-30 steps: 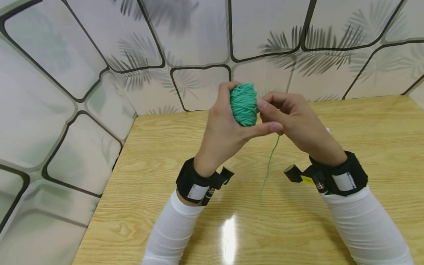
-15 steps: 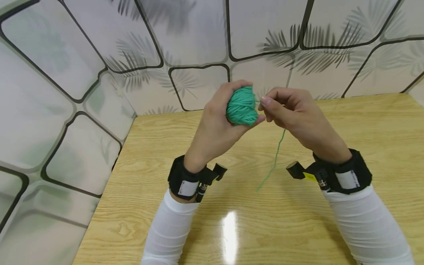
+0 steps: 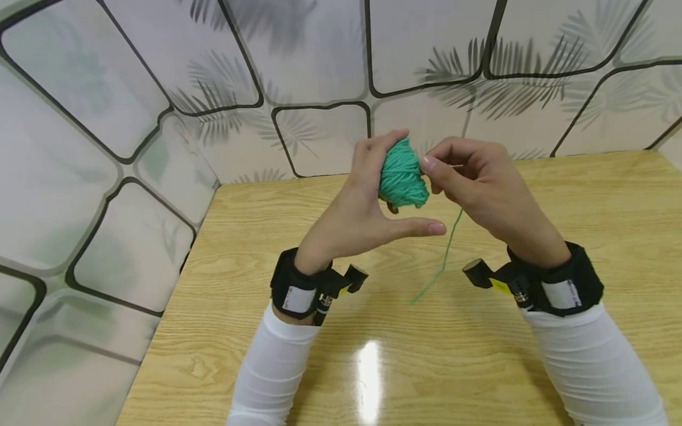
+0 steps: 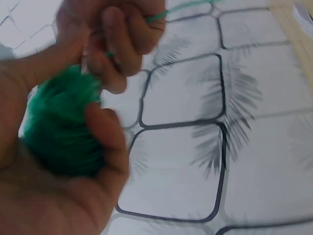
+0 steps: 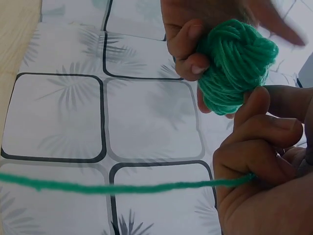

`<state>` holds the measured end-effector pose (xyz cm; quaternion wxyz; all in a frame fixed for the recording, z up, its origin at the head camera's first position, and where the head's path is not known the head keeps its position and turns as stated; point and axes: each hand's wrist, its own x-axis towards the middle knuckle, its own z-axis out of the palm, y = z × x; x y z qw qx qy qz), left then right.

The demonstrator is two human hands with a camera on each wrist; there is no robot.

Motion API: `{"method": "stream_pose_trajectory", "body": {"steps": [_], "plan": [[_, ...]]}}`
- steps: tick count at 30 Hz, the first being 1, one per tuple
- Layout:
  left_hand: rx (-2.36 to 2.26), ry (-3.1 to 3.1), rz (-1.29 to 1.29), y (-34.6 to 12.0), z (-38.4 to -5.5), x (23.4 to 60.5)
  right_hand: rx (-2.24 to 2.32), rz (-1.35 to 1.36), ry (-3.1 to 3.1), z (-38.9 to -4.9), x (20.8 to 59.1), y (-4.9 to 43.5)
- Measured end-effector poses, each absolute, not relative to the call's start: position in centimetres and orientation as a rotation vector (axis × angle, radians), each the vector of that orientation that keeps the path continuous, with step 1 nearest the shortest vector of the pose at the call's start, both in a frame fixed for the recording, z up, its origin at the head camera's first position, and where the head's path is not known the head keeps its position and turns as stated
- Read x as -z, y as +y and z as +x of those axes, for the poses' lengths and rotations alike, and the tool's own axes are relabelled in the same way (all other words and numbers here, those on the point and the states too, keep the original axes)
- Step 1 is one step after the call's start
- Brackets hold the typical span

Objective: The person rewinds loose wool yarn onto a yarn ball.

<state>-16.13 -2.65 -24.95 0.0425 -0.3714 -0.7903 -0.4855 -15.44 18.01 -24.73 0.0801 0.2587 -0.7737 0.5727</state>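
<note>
A wound ball of green yarn (image 3: 403, 175) is held up above the table by my left hand (image 3: 358, 208). The fingers curl round its far side, while the thumb sticks out to the right, off the ball. Close beside it, my right hand (image 3: 476, 189) pinches the yarn between thumb and forefinger. From under that hand a loose yarn tail (image 3: 446, 254) hangs toward the table. In the right wrist view the yarn strand (image 5: 122, 188) runs out of the right hand's curled lower fingers. The left wrist view shows the ball (image 4: 63, 129) blurred in the left palm.
Below the hands lies a light wood-grain table (image 3: 240, 266) with a bright reflection near its front. A patterned wall (image 3: 319, 59) with leaf prints stands behind it and along the left. Each wrist wears a black strap (image 3: 570, 281) with a small camera.
The ball has tipped and turned in my left hand, whose thumb swung in against it and then out again. My right hand has shifted slightly right, still pinching the yarn.
</note>
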Motion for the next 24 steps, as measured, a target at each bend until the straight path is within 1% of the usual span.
{"method": "stream_pose_trajectory", "body": {"steps": [5, 7, 10, 16, 22, 24], "plan": [[1.899, -2.437, -1.224, -3.9, -16.1, 24.4, -1.709, 0.769, -2.307, -15.6, 24.7, 18.2], [1.98, -2.398, -1.239, -4.2, -16.2, 24.3, -1.692, 0.758, -2.312, -15.6, 24.7, 18.3], [1.98, -2.356, -1.189, -4.0, -16.5, 24.5, -1.656, 0.733, -2.322, -15.7, 24.8, 18.3], [1.705, -2.389, -1.019, -3.1, -16.7, 25.1, -1.626, 0.72, -2.334, -15.9, 25.0, 18.2], [1.712, -2.31, -0.785, -2.4, -16.7, 25.5, -1.626, 0.688, -2.335, -15.9, 25.1, 18.0], [1.78, -2.294, -0.76, -2.2, -16.7, 25.6, -1.641, 0.685, -2.323, -16.0, 25.2, 17.9]]}}
